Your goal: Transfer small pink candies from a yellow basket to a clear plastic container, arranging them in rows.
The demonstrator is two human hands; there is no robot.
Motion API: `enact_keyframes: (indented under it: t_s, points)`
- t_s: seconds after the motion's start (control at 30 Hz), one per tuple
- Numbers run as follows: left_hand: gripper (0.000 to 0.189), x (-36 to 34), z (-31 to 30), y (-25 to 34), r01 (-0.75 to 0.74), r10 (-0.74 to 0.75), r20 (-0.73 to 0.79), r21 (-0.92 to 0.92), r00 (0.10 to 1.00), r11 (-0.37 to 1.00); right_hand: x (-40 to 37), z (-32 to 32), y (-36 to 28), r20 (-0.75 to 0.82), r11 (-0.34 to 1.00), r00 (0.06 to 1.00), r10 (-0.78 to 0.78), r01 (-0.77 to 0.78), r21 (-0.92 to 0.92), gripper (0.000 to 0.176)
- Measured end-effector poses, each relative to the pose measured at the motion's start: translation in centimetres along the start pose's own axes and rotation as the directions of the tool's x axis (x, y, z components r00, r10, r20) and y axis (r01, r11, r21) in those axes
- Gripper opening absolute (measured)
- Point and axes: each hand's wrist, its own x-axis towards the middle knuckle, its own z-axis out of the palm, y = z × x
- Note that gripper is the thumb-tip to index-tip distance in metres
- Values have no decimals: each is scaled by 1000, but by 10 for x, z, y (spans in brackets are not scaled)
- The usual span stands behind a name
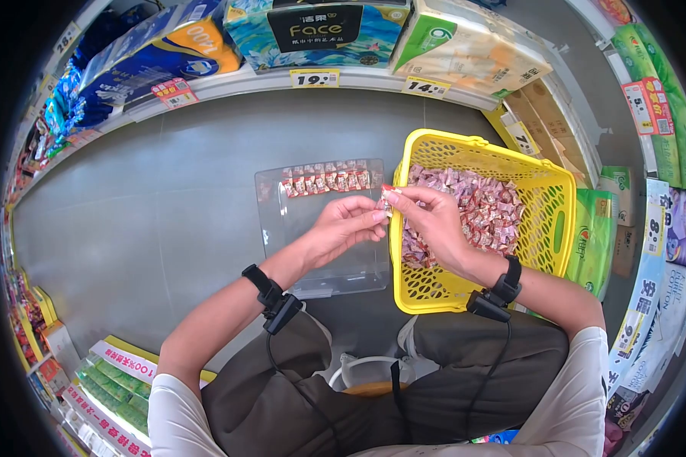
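Both hands (385, 209) pinching candy (386, 199) between clear tray (320, 228), yellow basket (541, 228)

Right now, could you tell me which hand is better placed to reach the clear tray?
Probably left: the left hand, sharing the candy, hovers over the clear tray; the right hand is over the yellow basket.

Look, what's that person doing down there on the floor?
A person sits on the shop floor, pinching one wrapped candy between the left grip and right grip. It is held over the edge of a yellow basket full of candies. Beside it lies a clear tray with one row of candies along its far edge.
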Motion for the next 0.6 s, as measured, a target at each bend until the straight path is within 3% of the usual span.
enact_keyframes:
  t_s: [0.07,0.2,0.27,0.3,0.33,0.4,0.6]
  points:
    - [14,0,-1,-2,-36,35,-29,-44,999,998,2,1,4,-20,995,996,-87,86,-49,24]
    - [14,0,-18,-9,-69,53,-148,-100,987,993,3,1,10,-42,992,993,-109,106,-64,23]
    - [14,0,-32,-15,-106,42,-498,-101,866,989,4,1,12,-72,988,997,-14,25,151,16]
    - [13,0,-39,-16,-108,34,-577,-94,816,990,4,-1,13,-71,988,997,-14,25,151,16]
    - [13,1,-52,-19,-108,34,-578,-94,816,990,3,-3,14,-50,987,999,-9,17,162,13]
    - [18,2,-78,-25,-135,25,-733,-92,680,986,2,-4,15,-27,985,1000,-2,7,173,9]
    - [20,0,-113,-27,-111,21,-821,-51,570,992,2,-5,16,-10,993,999,31,-30,115,7]
